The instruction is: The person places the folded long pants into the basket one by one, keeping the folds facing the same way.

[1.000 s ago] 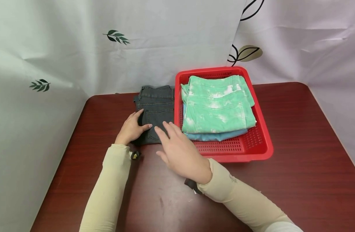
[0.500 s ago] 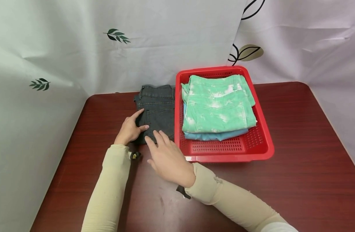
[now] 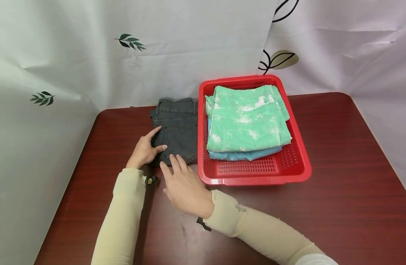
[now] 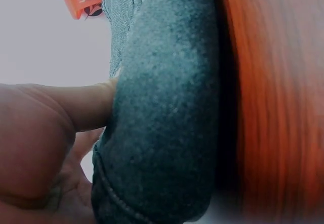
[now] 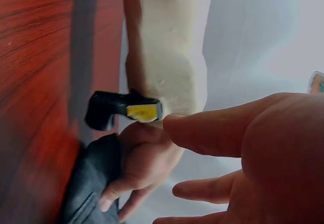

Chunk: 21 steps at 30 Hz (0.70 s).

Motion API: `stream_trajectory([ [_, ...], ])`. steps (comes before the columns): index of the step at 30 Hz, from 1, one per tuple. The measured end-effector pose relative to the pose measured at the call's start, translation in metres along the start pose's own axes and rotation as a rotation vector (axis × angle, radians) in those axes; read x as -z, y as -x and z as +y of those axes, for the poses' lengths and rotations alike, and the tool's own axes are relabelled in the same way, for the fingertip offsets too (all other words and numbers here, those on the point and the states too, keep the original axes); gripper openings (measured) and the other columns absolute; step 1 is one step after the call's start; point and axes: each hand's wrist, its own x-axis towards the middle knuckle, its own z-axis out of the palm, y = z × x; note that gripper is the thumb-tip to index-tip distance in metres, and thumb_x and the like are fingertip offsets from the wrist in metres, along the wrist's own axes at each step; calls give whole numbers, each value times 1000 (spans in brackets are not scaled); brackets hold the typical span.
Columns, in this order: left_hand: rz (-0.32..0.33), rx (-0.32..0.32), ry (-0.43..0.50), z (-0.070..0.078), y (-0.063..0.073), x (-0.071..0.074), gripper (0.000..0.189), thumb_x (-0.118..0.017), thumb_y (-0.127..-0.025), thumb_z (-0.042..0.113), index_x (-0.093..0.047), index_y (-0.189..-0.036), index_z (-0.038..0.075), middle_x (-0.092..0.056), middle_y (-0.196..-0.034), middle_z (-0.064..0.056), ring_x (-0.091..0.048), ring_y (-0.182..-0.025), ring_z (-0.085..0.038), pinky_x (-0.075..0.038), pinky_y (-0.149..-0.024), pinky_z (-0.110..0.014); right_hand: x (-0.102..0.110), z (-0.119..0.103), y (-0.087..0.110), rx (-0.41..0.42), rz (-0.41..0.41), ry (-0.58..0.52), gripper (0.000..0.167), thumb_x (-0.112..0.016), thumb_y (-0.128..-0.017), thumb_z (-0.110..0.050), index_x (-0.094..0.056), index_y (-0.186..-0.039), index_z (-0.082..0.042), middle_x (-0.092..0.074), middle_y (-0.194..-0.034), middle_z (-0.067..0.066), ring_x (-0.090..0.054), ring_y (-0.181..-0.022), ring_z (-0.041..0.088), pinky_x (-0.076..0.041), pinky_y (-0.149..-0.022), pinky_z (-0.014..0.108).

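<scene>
Folded dark grey jeans (image 3: 181,136) lie on the table against the left side of a red basket (image 3: 252,181). My left hand (image 3: 144,150) rests on their left edge, thumb and index finger spread over the denim. In the left wrist view, the thumb (image 4: 86,105) touches the top of the thick folded layer (image 4: 162,112). My right hand (image 3: 188,189) has its fingers extended, fingertips right at the jeans' near edge in the head view. Nothing lies in its grasp in the right wrist view, where its thumb (image 5: 212,130) points toward the left sleeve.
Inside the basket, folded green-and-white tie-dye trousers (image 3: 249,125) lie over a light blue garment (image 3: 246,155). The dark red wooden table (image 3: 349,176) extends around it. A white curtain (image 3: 173,66) with leaf prints hangs directly behind. Each wrist wears a small black camera mount (image 5: 121,110).
My right hand has moved left and nearer to me, from beside the basket's corner to the jeans' near edge. My left thumb has drawn slightly left on the denim.
</scene>
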Motion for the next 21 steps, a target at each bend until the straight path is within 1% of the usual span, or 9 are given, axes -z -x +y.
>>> stream_trajectory([
  [6, -10, -16, 9, -5, 4, 2, 78, -69, -97, 19, -25, -162, 21, -28, -157, -31, -30, -143, -47, -30, -111, -63, -7, 2, -5, -34, -58, -75, 73, -71, -93, -34, -41, -151, -2, -36, -155, 25, -33, -144, 40, -35, -114, 41],
  [11, -36, -20, 8, -10, 6, 5, 78, -67, -98, 19, -23, -162, 21, -25, -160, -29, -27, -145, -47, -29, -112, -63, -17, 7, -10, -68, -96, -141, 76, -72, -93, -33, -37, -153, -2, -26, -159, 28, -23, -147, 46, -30, -117, 47],
  [16, -47, -30, 6, -14, 10, 8, 78, -67, -98, 19, -22, -162, 21, -23, -160, -29, -24, -146, -47, -27, -112, -65, -26, 13, -15, -150, -111, -148, 78, -72, -93, -33, -35, -155, -4, -17, -161, 29, -10, -149, 50, -20, -119, 56],
  [19, -50, -31, 9, -17, 13, 10, 78, -67, -98, 18, -22, -162, 21, -22, -161, -29, -23, -146, -48, -26, -112, -65, -29, 15, -17, -184, -110, -133, 79, -74, -92, -33, -36, -155, -4, -16, -161, 31, -7, -148, 51, -16, -119, 60],
  [21, -49, -28, 7, -19, 15, 11, 78, -67, -98, 17, -22, -162, 21, -21, -161, -29, -22, -146, -48, -26, -112, -66, -30, 16, -17, -194, -113, -116, 79, -74, -91, -33, -37, -154, -3, -17, -160, 31, -7, -148, 52, -15, -118, 61],
])
